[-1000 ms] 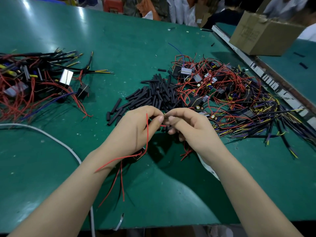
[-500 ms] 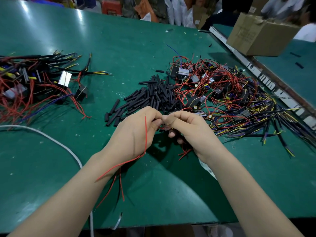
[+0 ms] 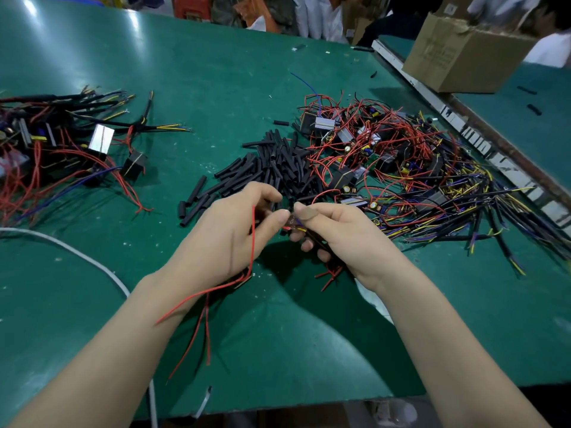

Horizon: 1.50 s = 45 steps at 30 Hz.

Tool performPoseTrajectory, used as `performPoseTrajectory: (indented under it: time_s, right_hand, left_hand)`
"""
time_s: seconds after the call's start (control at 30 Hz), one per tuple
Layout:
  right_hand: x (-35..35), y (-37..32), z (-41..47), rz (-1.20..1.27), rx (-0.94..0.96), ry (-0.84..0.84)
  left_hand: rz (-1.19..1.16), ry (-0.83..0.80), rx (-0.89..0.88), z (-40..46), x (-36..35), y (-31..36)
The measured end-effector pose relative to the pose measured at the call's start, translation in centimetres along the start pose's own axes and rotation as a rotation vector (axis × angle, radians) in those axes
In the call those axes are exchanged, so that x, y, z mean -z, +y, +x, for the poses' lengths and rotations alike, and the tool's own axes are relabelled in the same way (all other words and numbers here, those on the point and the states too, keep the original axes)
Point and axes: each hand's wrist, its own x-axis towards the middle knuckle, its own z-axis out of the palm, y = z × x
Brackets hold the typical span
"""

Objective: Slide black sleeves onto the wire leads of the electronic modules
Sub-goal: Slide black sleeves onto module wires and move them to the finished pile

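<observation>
Both hands, left (image 3: 228,239) and right (image 3: 343,236), pinch wire leads (image 3: 252,242) just before the sleeves (image 3: 278,168). Right of them, I judge many modules (image 3: 386,159) remain unsleeved.

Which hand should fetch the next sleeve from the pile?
Probably left. The left hand sits closest to the sleeve pile, just beyond its fingertips; the right hand pinches the leads.

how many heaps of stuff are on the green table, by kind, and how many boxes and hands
Heaps of wired modules: 2, left and right
Heaps of black sleeves: 1
Cardboard boxes: 1
Hands: 2, left hand and right hand
Total: 6
</observation>
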Motion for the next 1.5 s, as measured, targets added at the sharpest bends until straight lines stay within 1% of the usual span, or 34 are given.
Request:
performPoseTrajectory:
  time_s: [0.1,0.2,0.27,0.37,0.4,0.5,0.6,0.67,0.77,0.9,0.97,1.07,1.23,1.43,1.5]
  right_hand:
    - [0.1,0.2,0.2,0.029,0.016,-0.010]
    - [0.4,0.3,0.1,0.024,0.058,-0.056]
    - [0.4,0.4,0.1,-0.124,0.137,-0.029]
    - [0.4,0.7,0.3,-0.573,0.379,0.108]
    - [0.2,0.7,0.3,-0.659,0.457,0.133]
    - [0.1,0.8,0.2,-0.719,0.567,0.155]
    - [0.3,0.9,0.3,-0.764,0.573,0.152]
    - [0.3,0.8,0.2,-0.736,0.561,0.173]
    - [0.3,0.5,0.1,-0.604,0.513,0.196]
    - [0.4,0.3,-0.1,-0.540,0.502,0.152]
    - [0.3,0.3,-0.1,-0.526,0.501,0.156]
    - [0.1,0.5,0.0,-0.537,0.485,0.183]
    - [0.0,0.5,-0.2,-0.484,0.487,0.175]
    - [-0.3,0.5,-0.2,-0.305,0.333,0.182]
    - [-0.2,0.3,-0.1,-0.211,0.294,0.156]
  left_hand:
    - [0.058,-0.090,0.019,0.4,1.3,-0.4]
    - [-0.008,-0.159,0.109,0.5,2.2,-0.9]
    - [-0.052,-0.194,0.132,0.6,2.4,-1.1]
    - [-0.140,-0.217,0.143,0.8,2.4,-1.3]
    - [-0.178,-0.226,0.156,0.9,2.4,-1.4]
    - [-0.195,-0.248,0.171,1.2,2.4,-1.5]
    - [-0.088,-0.252,0.113,1.6,2.3,-1.3]
    - [-0.070,-0.252,0.090,1.8,2.3,-1.1]
    - [-0.112,-0.253,0.094,2.0,2.4,-1.1]
    - [-0.186,-0.219,0.117,1.7,2.1,-1.4]
    - [-0.222,-0.188,0.129,1.5,1.7,-1.4]
    - [-0.200,-0.143,0.079,1.3,1.2,-1.3]
    - [-0.163,-0.101,-0.005,1.1,1.0,-1.3]
    - [-0.105,-0.063,-0.082,0.8,0.8,-1.0]
    - [-0.102,-0.049,-0.095,0.8,0.8,-0.9]
